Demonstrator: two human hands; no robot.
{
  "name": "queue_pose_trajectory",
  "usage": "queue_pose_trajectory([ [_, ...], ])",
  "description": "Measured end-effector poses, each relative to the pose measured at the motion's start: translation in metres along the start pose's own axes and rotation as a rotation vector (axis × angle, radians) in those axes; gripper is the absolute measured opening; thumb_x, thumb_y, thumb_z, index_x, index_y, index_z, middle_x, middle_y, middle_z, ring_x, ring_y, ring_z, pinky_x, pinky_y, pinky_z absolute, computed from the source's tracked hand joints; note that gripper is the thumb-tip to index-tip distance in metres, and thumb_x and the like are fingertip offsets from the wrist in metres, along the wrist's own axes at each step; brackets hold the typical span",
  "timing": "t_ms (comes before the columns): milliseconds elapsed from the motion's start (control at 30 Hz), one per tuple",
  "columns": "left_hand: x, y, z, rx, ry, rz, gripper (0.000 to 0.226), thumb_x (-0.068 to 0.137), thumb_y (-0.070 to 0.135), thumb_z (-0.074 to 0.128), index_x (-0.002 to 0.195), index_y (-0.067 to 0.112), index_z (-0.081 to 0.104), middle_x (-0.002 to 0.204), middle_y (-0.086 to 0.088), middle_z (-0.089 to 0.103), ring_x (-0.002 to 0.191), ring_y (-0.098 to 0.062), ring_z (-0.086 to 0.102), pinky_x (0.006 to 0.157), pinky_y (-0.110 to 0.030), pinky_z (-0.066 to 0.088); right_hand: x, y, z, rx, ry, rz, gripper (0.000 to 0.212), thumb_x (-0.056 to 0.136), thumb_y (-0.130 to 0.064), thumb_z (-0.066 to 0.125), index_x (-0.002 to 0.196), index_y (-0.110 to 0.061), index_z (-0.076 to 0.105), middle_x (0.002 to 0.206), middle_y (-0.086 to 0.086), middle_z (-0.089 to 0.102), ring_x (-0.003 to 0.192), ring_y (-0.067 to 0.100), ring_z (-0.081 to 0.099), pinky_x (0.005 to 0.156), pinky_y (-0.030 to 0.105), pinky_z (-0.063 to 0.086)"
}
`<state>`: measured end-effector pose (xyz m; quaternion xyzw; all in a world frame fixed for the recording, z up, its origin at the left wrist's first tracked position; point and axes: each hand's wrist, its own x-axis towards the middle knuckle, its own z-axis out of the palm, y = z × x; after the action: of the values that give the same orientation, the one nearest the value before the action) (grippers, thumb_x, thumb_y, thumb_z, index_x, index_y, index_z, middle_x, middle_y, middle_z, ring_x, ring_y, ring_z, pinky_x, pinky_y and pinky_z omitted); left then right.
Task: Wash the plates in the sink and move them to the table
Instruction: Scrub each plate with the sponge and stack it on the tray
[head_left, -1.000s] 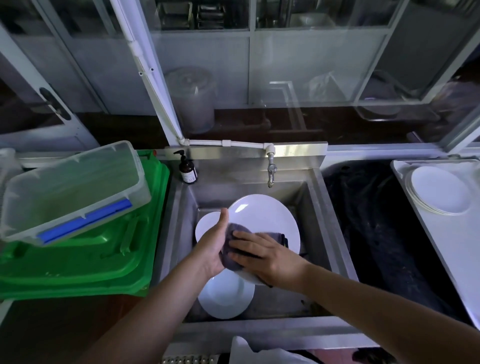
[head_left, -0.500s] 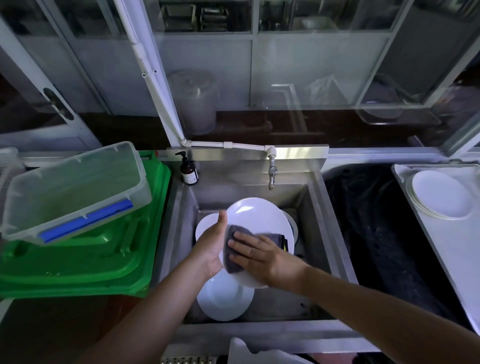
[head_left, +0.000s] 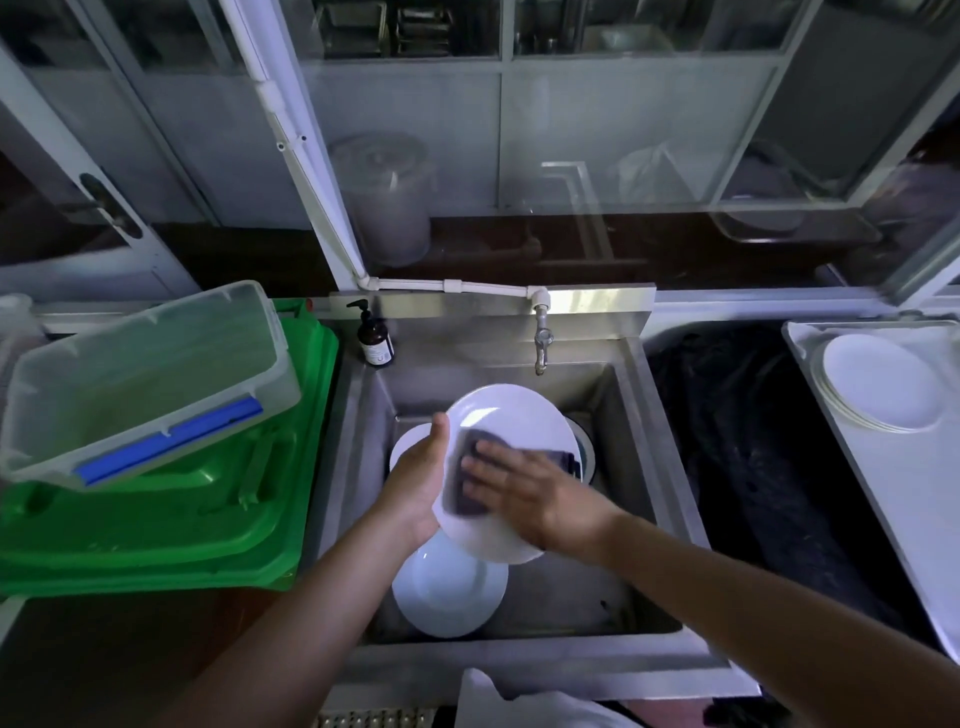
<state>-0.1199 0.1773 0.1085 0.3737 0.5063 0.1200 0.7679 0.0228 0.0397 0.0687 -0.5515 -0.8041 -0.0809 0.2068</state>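
Over the sink (head_left: 670, 499), the left hand (head_left: 415, 483) grips the tilted plate (head_left: 511, 415) by its rim while the right hand (head_left: 524, 491), fingers spread, presses a dark cloth (head_left: 467, 483) on it. Right of the sink, washed plates (head_left: 878, 382) are stacked on the worktop (head_left: 914, 499); at least two more plates (head_left: 449, 592) in the sink seem unwashed.

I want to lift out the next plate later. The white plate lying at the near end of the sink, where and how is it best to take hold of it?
Probably by its near rim, coming from above on the person's side. The lower plate lies nearly flat on the sink floor; its far edge is covered by the held plate, which the left hand grips, so only the near rim is free.
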Motion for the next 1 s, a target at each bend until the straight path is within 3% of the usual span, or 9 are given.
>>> queue_pose_trajectory([
  [133,-0.004,-0.003,0.0,0.008,-0.019,0.06,0.075,0.079,0.078,0.056,0.126,0.02,0.068,0.119,-0.008,0.075,0.111,-0.031,0.071,0.106,-0.054,0.05,0.015,0.028,-0.002,0.01,0.176,0.458,0.043,0.1,-0.012,0.05,0.143,-0.006,0.055,0.157,0.011,0.043,0.15,0.035,0.03,0.106,0.058,0.042],
  [200,-0.005,-0.003,0.0,-0.057,-0.047,0.052,0.078,0.08,0.077,0.06,0.13,0.017,0.067,0.124,-0.011,0.073,0.116,-0.032,0.069,0.11,-0.054,0.047,0.01,0.011,0.003,-0.004,0.185,0.461,0.045,0.101,-0.011,0.048,0.146,-0.007,0.051,0.16,0.011,0.038,0.152,0.035,0.025,0.111,0.06,0.037],
  [300,-0.001,-0.005,-0.001,-0.134,-0.13,0.003,0.102,0.063,0.084,0.072,0.135,0.012,0.064,0.134,-0.017,0.067,0.123,-0.035,0.064,0.113,-0.055,0.043,-0.011,-0.023,0.016,0.031,0.086,0.243,0.047,0.102,-0.012,0.051,0.149,-0.008,0.048,0.162,0.01,0.035,0.152,0.036,0.024,0.117,0.057,0.03],
  [400,-0.004,-0.009,0.003,-0.117,-0.093,-0.02,0.079,0.091,0.076,0.044,0.131,0.011,0.066,0.127,-0.015,0.071,0.119,-0.032,0.068,0.111,-0.053,0.046,-0.02,-0.011,0.02,-0.014,0.025,0.143,0.044,0.107,-0.013,0.043,0.151,-0.011,0.044,0.163,0.008,0.033,0.153,0.036,0.021,0.117,0.057,0.031],
  [567,-0.012,-0.012,0.012,-0.084,-0.004,0.045,0.053,0.099,0.066,0.043,0.116,0.023,0.068,0.107,-0.003,0.079,0.104,-0.026,0.073,0.094,-0.046,0.057,-0.006,0.033,0.011,0.028,0.17,0.615,0.053,0.094,-0.001,0.059,0.146,-0.007,0.05,0.158,0.011,0.041,0.151,0.037,0.026,0.105,0.065,0.041],
  [633,-0.008,-0.008,0.012,-0.134,-0.015,0.08,0.06,0.094,0.068,0.048,0.12,0.019,0.069,0.111,-0.006,0.078,0.105,-0.028,0.073,0.092,-0.047,0.056,-0.008,0.021,0.016,0.029,0.17,0.575,0.049,0.097,-0.007,0.055,0.146,-0.006,0.051,0.158,0.012,0.041,0.151,0.037,0.025,0.108,0.063,0.039],
  [800,0.016,-0.013,-0.006,-0.166,0.002,0.09,0.111,0.048,0.09,0.076,0.131,0.016,0.066,0.129,-0.013,0.07,0.117,-0.036,0.068,0.106,-0.06,0.048,-0.035,-0.024,0.015,0.091,-0.029,0.162,0.049,0.1,-0.016,0.051,0.149,-0.012,0.049,0.163,0.004,0.033,0.154,0.031,0.021,0.116,0.052,0.033],
  [867,0.006,-0.01,-0.007,-0.126,-0.02,0.087,0.094,0.062,0.086,0.071,0.129,0.02,0.067,0.125,-0.009,0.073,0.114,-0.033,0.07,0.103,-0.057,0.05,-0.032,-0.006,0.011,0.043,-0.028,0.129,0.048,0.101,-0.017,0.05,0.148,-0.011,0.049,0.162,0.005,0.035,0.153,0.032,0.023,0.114,0.052,0.036],
  [1000,-0.002,-0.006,-0.006,-0.132,-0.008,0.092,0.054,0.099,0.063,0.047,0.124,0.02,0.067,0.116,-0.006,0.076,0.106,-0.029,0.073,0.095,-0.051,0.056,-0.021,0.031,0.006,0.026,0.102,0.528,0.046,0.099,-0.017,0.048,0.144,-0.011,0.055,0.156,0.007,0.045,0.15,0.032,0.032,0.104,0.058,0.045],
])
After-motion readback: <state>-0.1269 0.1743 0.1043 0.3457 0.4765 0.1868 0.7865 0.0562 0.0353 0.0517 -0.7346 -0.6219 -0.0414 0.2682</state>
